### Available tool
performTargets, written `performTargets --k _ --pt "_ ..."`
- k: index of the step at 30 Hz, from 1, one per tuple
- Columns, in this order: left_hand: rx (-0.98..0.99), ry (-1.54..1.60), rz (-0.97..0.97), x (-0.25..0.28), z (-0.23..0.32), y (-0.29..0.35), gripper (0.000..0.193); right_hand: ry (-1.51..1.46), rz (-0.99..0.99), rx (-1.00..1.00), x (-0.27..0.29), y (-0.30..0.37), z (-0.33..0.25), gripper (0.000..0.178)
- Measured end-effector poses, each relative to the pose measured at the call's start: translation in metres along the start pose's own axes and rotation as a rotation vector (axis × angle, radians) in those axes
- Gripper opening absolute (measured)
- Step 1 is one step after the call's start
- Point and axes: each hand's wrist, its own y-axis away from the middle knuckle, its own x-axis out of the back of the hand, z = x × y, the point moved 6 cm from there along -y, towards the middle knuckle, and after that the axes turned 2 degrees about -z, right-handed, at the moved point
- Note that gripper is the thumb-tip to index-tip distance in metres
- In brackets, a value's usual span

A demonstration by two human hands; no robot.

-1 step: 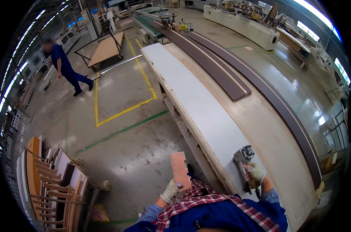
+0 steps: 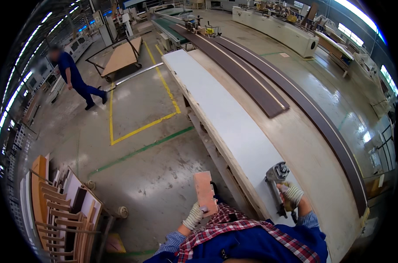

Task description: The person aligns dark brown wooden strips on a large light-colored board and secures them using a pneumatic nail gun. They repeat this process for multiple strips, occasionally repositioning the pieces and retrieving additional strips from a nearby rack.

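Observation:
My left hand [image 2: 193, 216], in a pale knit glove, grips a flat, pinkish-brown rectangular plate [image 2: 205, 190] with a notched edge, held up in front of my body beside the bench. My right hand [image 2: 291, 194], gloved too, is wrapped round the handle of a grey nail gun [image 2: 275, 177]. The nail gun is over the near end of a long white board [image 2: 225, 114], its head pointing away from me; whether it touches the board I cannot tell. The board lies along the left side of a wooden workbench [image 2: 310, 151].
Two long dark brown panels [image 2: 247, 83] run along the bench's right part toward a machine [image 2: 201, 28]. Left of me stands a cart [image 2: 63, 219] loaded with wooden parts. Farther off are a person in blue [image 2: 76, 79] and a flat trolley [image 2: 123, 57].
The whole view has shifted very slightly. Both hands keep hold of the same things, and nothing on the bench has visibly moved.

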Motion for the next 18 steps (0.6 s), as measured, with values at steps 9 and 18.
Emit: performTargets --k 9,18 --pt "-0.114 -0.659 0.232 0.121 0.132 -0.229 0.038 0.515 -0.05 0.05 -0.082 -0.172 -0.2 0.038" --pt "-0.123 -0.985 0.218 0.22 0.272 -0.358 0.042 0.528 -0.343 0.084 -0.173 -0.346 -0.387 0.034"
